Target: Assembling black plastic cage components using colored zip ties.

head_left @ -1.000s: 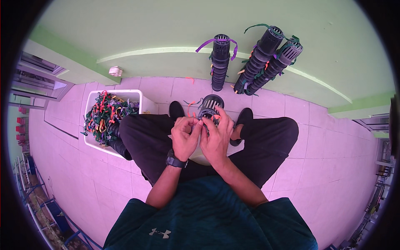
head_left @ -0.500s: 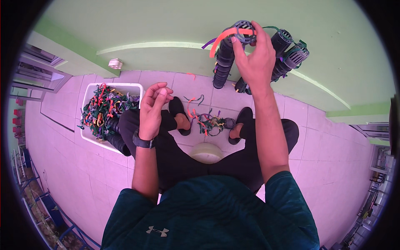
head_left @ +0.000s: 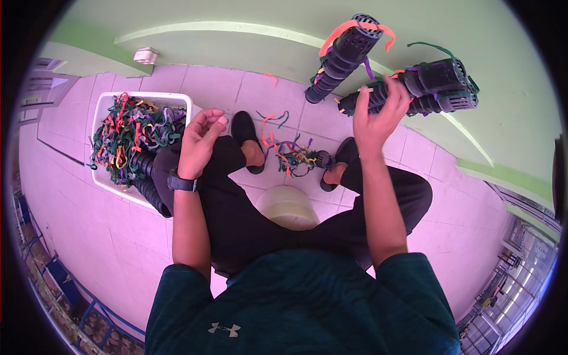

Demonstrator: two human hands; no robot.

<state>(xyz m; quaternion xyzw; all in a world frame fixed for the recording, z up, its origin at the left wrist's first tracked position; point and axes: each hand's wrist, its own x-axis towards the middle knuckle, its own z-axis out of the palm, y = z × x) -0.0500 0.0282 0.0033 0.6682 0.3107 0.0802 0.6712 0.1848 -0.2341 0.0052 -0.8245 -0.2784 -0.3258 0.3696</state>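
Note:
My right hand [head_left: 381, 118] is open, fingers spread, in front of the stacks of black net cups by the wall. A tall stack of net cups [head_left: 348, 52] leans there, an orange fabric strip [head_left: 338, 36] draped over its slotted top. To its right are two more stacks of net cups, a nearer black stack [head_left: 441, 77] and one partly hidden behind it, with green and purple strips hanging out. My right fingers overlap these stacks in view; whether they touch, I cannot tell. My left hand [head_left: 198, 145] hovers over my left knee, loosely curled, with nothing visible in it.
On the left, a white tub [head_left: 188, 106] holds a heap of coloured fabric strips [head_left: 127, 136] and stacked black cups [head_left: 149, 192]. Between my feet lie loose strips [head_left: 296, 160] with a net cup [head_left: 324, 159]. A pale rounded object [head_left: 288, 207] sits between my legs. The green wall [head_left: 236, 44] stands ahead.
My right hand has let go of the top net cup with the orange strip and drawn back toward me. The view has shifted; my left hand stays loosely curled.

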